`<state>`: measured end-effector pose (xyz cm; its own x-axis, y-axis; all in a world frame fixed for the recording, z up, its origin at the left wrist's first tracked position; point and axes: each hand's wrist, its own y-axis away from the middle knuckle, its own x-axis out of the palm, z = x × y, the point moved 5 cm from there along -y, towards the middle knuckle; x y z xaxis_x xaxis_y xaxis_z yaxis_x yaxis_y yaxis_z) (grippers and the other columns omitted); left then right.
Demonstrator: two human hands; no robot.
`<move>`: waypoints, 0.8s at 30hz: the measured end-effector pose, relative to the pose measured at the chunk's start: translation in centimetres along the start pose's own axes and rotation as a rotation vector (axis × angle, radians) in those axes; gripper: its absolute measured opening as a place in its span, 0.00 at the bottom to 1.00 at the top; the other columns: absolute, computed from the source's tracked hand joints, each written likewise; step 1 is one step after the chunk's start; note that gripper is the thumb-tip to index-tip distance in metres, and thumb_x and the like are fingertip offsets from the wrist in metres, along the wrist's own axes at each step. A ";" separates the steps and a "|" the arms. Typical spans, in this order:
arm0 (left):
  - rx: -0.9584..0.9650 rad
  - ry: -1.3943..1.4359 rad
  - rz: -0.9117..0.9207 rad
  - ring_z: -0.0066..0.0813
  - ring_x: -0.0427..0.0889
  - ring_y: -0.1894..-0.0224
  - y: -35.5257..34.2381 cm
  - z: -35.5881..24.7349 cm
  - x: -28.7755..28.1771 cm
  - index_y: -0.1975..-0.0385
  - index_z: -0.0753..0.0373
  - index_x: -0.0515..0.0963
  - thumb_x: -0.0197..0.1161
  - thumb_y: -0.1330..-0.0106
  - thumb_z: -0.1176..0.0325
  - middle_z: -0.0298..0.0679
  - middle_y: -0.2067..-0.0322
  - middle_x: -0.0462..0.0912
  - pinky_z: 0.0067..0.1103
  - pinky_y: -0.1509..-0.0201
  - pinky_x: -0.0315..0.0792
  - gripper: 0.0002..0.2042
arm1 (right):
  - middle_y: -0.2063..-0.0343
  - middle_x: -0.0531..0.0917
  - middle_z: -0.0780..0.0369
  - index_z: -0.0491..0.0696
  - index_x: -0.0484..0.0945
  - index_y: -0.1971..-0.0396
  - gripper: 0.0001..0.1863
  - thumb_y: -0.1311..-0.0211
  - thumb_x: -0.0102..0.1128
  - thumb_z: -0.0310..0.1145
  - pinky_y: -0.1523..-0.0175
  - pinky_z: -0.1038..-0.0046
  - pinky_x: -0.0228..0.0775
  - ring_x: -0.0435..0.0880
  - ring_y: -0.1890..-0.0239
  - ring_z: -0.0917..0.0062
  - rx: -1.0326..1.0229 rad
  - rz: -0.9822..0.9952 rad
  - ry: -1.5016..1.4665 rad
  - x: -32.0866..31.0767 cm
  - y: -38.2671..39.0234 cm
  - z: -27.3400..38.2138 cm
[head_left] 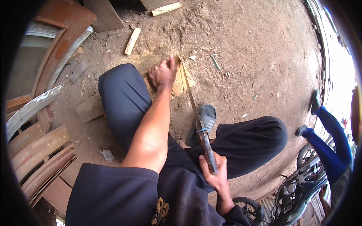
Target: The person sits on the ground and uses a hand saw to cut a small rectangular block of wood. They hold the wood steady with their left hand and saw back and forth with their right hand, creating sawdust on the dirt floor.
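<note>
My right hand (218,176) is wrapped round the dark, worn handle of a handsaw (206,145), with a blue tie where handle meets blade. The long narrow blade slants up and away from me, lying across a light wooden board (177,89) that has lines on its face. My left hand (163,74) grips the board's far left part, fingers curled and thumb raised close to the blade. Whether the teeth are inside a cut is too small to tell. The board lies low between my legs, beyond my sandalled foot (207,115).
Short wood offcuts (132,41) lie on the dirt ground (260,56). Stacked curved boards (41,145) and a framed wooden panel (60,22) stand at left. A wooden block (90,108) rests beside my left knee. At right are a motorcycle (298,184) and another person's blue-clad legs (332,135).
</note>
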<state>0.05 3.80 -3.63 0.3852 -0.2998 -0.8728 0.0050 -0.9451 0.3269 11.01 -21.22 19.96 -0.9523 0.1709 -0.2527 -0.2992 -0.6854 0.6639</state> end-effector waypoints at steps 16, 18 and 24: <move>0.013 -0.006 -0.050 0.32 0.77 0.70 0.2 -0.3 -0.2 0.71 0.54 0.81 0.38 0.30 0.37 0.38 0.78 0.82 0.29 0.42 0.58 0.30 | 0.89 0.70 0.60 0.40 0.73 0.78 0.08 0.42 0.59 0.26 0.78 0.74 0.64 0.71 0.88 0.80 -0.076 0.017 0.008 1.4 -2.4 -1.1; -0.028 0.014 -0.008 0.32 0.78 0.68 0.5 -0.2 -0.4 0.72 0.54 0.81 0.38 0.30 0.37 0.38 0.77 0.82 0.29 0.42 0.58 0.30 | 0.89 0.70 0.60 0.40 0.73 0.79 0.09 0.42 0.59 0.26 0.78 0.74 0.63 0.71 0.88 0.80 -0.074 0.035 0.012 1.2 -1.3 -1.5; -0.051 -0.019 0.007 0.33 0.80 0.65 0.4 -1.0 -1.4 0.71 0.55 0.81 0.38 0.30 0.36 0.40 0.74 0.83 0.29 0.43 0.59 0.31 | 0.91 0.68 0.61 0.41 0.72 0.80 0.09 0.43 0.60 0.25 0.80 0.73 0.62 0.69 0.90 0.80 -0.099 0.031 0.009 1.6 -2.0 -2.1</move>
<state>0.39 3.94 -1.89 0.3674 -0.3095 -0.8770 0.0496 -0.9351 0.3508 10.21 -21.10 16.73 -0.9603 0.1426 -0.2398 -0.2618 -0.7571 0.5986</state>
